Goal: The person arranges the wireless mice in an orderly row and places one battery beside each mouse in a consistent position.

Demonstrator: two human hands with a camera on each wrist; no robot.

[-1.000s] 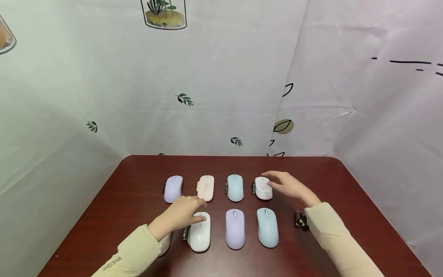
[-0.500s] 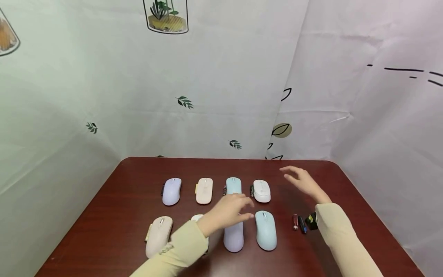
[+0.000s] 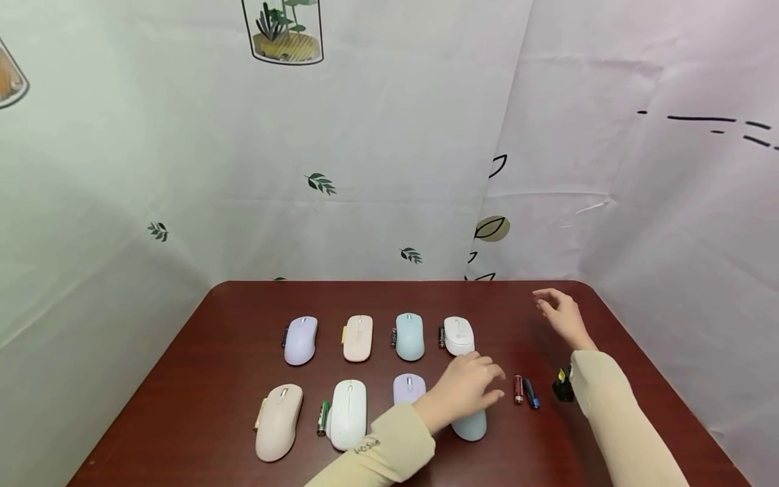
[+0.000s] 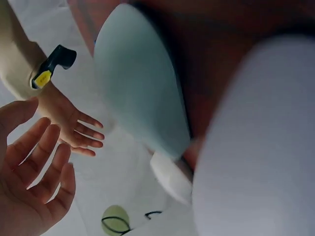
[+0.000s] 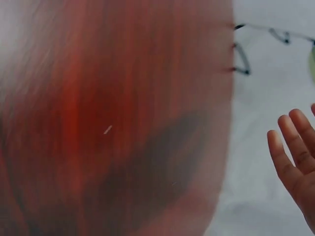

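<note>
My left hand (image 3: 462, 389) hovers over the front-row light blue mouse (image 3: 470, 427), hiding its upper part; its fingers are loosely bent and hold nothing. In the left wrist view that light blue mouse (image 4: 140, 81) lies apart from the fingers. A lilac mouse (image 3: 409, 387), partly behind the left forearm, is just to its left. My right hand (image 3: 562, 318) hangs over the far right of the table, fingers relaxed, with nothing in them. Between the hands, a red battery (image 3: 518, 389) and a dark blue battery (image 3: 531, 393) lie side by side on the table.
Front row, left: a beige mouse (image 3: 278, 423) and a white mouse (image 3: 349, 412) with a green battery (image 3: 323, 418). Behind stand a lilac mouse (image 3: 301, 340), pale pink mouse (image 3: 358, 338), light blue mouse (image 3: 410, 336) and white mouse (image 3: 459, 335), batteries beside them. Table (image 3: 231, 318) meets a fabric backdrop.
My left hand has moved right, from above the front white mouse across the lilac one to the light blue one. My right hand has moved right, away from the back white mouse.
</note>
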